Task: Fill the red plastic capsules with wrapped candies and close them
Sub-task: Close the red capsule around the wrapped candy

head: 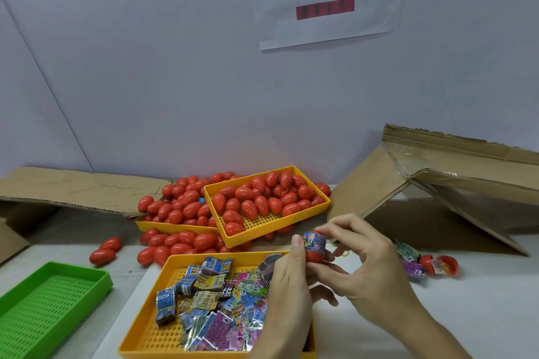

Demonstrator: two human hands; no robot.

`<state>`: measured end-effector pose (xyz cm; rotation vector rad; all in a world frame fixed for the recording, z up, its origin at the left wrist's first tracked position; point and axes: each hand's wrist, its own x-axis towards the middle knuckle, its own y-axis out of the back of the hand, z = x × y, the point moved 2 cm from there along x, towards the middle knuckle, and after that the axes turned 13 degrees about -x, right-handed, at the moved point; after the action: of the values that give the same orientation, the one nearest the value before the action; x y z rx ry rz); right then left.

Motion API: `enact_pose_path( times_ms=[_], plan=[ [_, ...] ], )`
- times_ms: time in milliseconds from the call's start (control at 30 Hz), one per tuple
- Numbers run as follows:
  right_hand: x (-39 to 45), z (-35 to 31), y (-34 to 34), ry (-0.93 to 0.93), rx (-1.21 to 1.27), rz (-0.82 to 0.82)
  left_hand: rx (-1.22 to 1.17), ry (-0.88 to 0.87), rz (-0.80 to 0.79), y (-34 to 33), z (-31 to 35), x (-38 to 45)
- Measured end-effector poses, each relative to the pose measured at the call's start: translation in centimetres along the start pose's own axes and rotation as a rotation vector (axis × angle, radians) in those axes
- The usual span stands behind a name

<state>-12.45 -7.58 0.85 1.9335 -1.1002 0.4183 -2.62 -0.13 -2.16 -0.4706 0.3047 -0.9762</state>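
Risk sits first with the big things: the yellow perforated plastic tray of closed red egg-shaped capsules (pixel 267 207) rests tilted on a second heaped tray, and a nudge could send more capsules rolling across the white desk (pixel 466 300) — several already lie loose. Nearer, the yellow perforated tray of foil-wrapped candies (pixel 204 306) lies under the left forearm, which could drag wrappers out. Smallest and likeliest: the red plastic capsule half (pixel 315 253), gripped in the left hand (pixel 287 280), holds a blue wrapped candy (pixel 314 240) standing proud of its rim. The right hand (pixel 367 256) pinches at the candy's top; if it stays high, I judge the cap will not seat.

Whether those right fingers also hold a cap is hidden — and the open capsule pieces (pixel 440 264) behind the right hand are partly covered.
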Motion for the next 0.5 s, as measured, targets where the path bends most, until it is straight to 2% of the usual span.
enact_pose_path(
  times_ms=[167, 367, 500],
  plan=[
    [0.0, 0.5, 0.1, -0.002, 0.02, -0.051, 0.122, -0.029, -0.103, -0.4, 0.7, -0.3],
    [0.1, 0.4, 0.2, 0.043, -0.048, -0.029, 0.329, -0.15, -0.171, -0.6, 1.3, -0.7],
    [0.2, 0.5, 0.4, 0.049, -0.048, -0.042, 0.386, -0.156, -0.229, -0.4, 1.6, -0.7]
  ],
)
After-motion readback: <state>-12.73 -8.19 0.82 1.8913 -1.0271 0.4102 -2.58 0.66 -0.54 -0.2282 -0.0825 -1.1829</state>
